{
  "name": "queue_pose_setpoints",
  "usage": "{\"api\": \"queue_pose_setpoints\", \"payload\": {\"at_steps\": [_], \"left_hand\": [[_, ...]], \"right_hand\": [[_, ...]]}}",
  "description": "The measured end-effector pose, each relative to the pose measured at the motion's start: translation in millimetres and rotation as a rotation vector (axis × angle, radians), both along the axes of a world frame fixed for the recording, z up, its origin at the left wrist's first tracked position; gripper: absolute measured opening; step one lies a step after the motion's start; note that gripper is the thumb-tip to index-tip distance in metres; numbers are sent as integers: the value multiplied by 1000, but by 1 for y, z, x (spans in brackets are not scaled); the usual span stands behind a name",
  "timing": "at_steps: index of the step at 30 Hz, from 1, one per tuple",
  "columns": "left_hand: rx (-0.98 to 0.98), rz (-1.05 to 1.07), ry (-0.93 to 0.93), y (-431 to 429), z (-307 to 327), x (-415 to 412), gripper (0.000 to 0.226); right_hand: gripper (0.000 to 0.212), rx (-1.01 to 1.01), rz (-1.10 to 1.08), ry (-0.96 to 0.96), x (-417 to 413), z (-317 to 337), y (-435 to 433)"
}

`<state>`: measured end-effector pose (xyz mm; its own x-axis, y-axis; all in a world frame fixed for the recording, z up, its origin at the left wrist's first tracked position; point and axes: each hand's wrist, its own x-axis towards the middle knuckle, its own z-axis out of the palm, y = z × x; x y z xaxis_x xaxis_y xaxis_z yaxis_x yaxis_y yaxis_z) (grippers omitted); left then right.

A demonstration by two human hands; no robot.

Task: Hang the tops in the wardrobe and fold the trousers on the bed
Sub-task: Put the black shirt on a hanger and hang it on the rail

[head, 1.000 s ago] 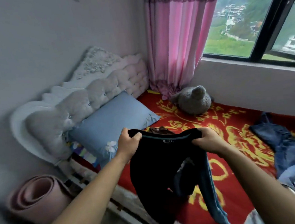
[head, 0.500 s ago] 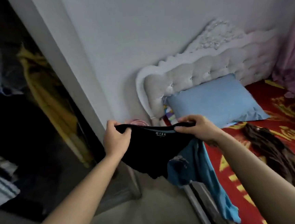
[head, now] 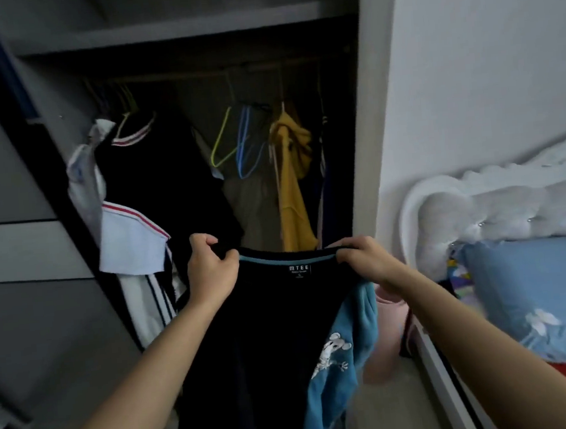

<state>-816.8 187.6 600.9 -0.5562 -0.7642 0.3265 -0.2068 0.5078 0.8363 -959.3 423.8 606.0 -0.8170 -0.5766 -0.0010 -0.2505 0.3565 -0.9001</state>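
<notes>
A black top (head: 261, 336) with a teal collar band and blue sleeves hangs in front of me, held up by its neckline. My left hand (head: 211, 268) grips the left shoulder of the collar and my right hand (head: 364, 258) grips the right shoulder. A blue sleeve (head: 341, 353) with a white mouse print dangles on the right. Behind the top stands the open wardrobe (head: 190, 27) with its rail (head: 214, 70) in shadow. Empty green and blue hangers (head: 237, 143) hang from that rail, between dark clothes and a yellow hoodie (head: 293, 186).
The wardrobe's sliding door (head: 20, 237) stands at the left. A white and red-striped garment (head: 130, 241) hangs low at the left inside. To the right are the white wall (head: 466, 61), the tufted headboard (head: 500, 212), a blue pillow (head: 538, 291) and a pink roll (head: 388, 335) on the floor.
My view has swung left from the bed to face the wardrobe. Both hands kept their grip on the top's collar and carried it in front of the hanging clothes.
</notes>
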Motion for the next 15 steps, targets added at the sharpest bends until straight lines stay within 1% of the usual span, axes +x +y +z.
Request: {"api": "queue_pose_setpoints", "payload": {"at_steps": [3, 6, 7, 9, 11, 12, 15], "left_hand": [[-49, 7, 37, -58, 9, 17, 23], [-103, 15, 28, -100, 18, 23, 15], [-146, 25, 3, -113, 20, 24, 14], [-299, 58, -76, -133, 23, 24, 21], [-456, 102, -141, -159, 27, 25, 24], [-495, 116, -167, -170, 30, 24, 24], [-461, 112, -211, -200, 38, 13, 25]], "right_hand": [[24, 0, -29, 23, 4, 8, -64], [26, -22, -49, 35, 8, 17, -110], [28, -28, -47, 38, 8, 21, -123], [31, -2, -52, 75, 5, 27, -140], [29, 36, -61, 106, 0, 30, -156], [27, 60, -60, 123, -3, 32, -160], [24, 113, -39, 170, -12, 33, -179]]}}
